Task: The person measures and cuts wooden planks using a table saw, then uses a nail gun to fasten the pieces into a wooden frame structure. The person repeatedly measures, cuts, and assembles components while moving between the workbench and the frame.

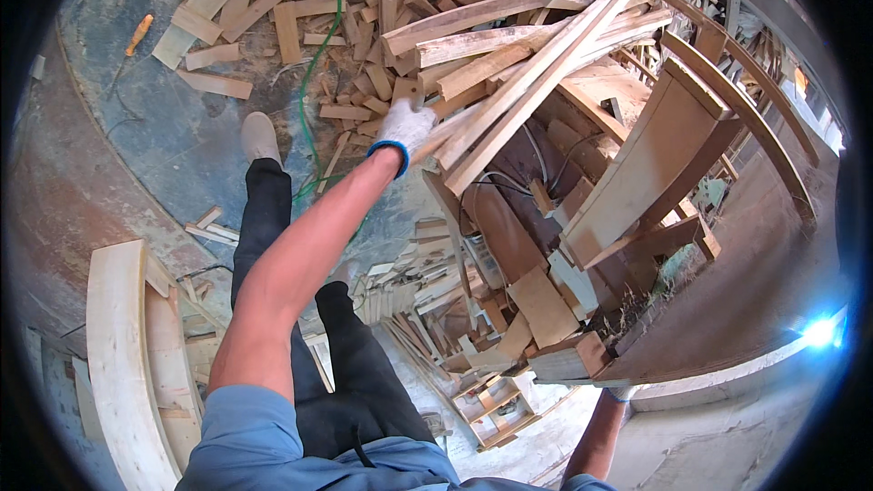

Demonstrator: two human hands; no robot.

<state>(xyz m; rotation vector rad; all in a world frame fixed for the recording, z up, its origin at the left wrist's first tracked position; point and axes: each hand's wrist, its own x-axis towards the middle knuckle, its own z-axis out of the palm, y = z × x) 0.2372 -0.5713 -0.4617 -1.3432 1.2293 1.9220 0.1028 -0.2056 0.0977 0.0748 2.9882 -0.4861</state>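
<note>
Fingers (420,112) of the white-gloved left hand (406,126) hold a small, flat, tan wooden block (408,89) beside long pale timber strips (550,73), toward the blue-grey floor's (186,159) right edge; the right hand's (623,393) fingers I cannot tell.

Got a small tan wood block (408,90) here, a flat little thing with a dark spot on its face, just right of the green hose (339,0) and up against the fingertips of the left hand (406,127). Can't tell if gripped. Also got a broad brown panel (755,282), curved along the edge, well right of that hose, with one lower corner at the right hand (623,393).
</note>
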